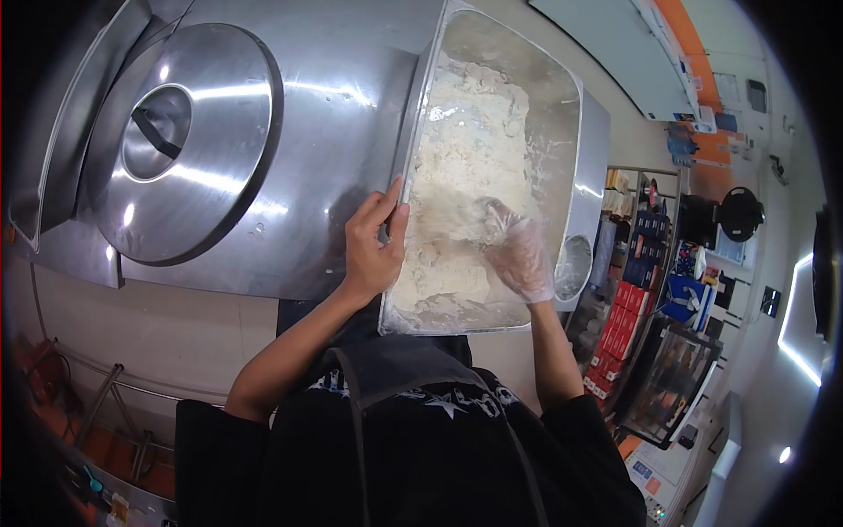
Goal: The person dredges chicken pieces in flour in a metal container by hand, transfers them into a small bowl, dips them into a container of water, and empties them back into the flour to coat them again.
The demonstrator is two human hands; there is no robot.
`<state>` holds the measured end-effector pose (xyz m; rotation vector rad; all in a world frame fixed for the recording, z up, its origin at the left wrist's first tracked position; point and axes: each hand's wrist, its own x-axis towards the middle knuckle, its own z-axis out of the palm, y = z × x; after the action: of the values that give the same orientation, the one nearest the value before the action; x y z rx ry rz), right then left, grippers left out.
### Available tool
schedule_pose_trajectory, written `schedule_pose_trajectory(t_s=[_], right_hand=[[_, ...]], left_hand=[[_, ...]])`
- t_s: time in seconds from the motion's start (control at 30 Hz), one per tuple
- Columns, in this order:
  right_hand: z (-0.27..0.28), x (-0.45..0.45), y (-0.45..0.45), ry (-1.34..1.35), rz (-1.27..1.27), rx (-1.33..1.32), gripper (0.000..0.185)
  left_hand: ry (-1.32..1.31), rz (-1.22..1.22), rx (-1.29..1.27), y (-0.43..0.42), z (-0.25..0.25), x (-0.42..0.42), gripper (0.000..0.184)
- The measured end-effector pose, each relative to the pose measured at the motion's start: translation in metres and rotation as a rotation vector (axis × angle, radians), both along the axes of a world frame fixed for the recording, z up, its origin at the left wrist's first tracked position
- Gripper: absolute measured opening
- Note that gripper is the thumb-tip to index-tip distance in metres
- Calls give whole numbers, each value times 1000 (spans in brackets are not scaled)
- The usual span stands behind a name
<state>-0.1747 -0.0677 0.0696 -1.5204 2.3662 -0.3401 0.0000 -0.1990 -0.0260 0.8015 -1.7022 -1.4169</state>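
Note:
A deep metal tray [551,167] stands on the steel counter, holding pale, lumpy flour or dough mixture [474,114]. My left hand [376,237] is bare and rests on the tray's left rim, fingers curved around the edge. Inside the tray, towards its near right part, my right hand [518,250] wears a clear, flour-dusted glove. Its fingers are in a blur of pale mixture, and what they hold cannot be made out.
A round steel lid [237,114] with a black handle lies on the counter [342,132] to the left. Another metal pan [66,114] is at the far left. Shelves with red boxes [622,329] stand at the right, and a metal rail [110,386] is at the lower left.

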Motion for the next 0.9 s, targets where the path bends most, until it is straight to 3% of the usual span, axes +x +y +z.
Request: schedule_pose_trajectory(t_s=[0.2,0.27,0.33,0.4,0.5,0.53,0.6,0.7,0.77,0.9], right_hand=[[-14,7,-21,-642,36,-139,52],[-24,-14,-38,-655,-162,-51,51],[-83,-64,-46,-228,-22,-122,49],[-133,-88,-49,-121,78,-210,50],[-129,-49,-89,-1014,-220,-181,56],[-104,-25,-89,-1249,-261,-191,59],[-92,-7,-74,-1182,-94,-143,66],[-93,-2,-48,-325,345,23,76],[-81,24,-29,111,442,114,81],[-97,26,6,74,370,305,83]], left_hand=[[-7,0,-18,-1,0,1,36],[-18,-4,-4,-1,2,1,36],[-21,-7,6,-1,2,2,36],[-10,-6,6,0,2,1,36],[-20,-1,-22,-1,1,1,36],[-36,-6,-8,-1,2,2,36],[-62,-35,17,-2,4,4,36],[-26,-14,27,0,2,1,37],[-16,-7,0,0,-2,0,37],[-29,-5,-12,-1,0,0,37]])
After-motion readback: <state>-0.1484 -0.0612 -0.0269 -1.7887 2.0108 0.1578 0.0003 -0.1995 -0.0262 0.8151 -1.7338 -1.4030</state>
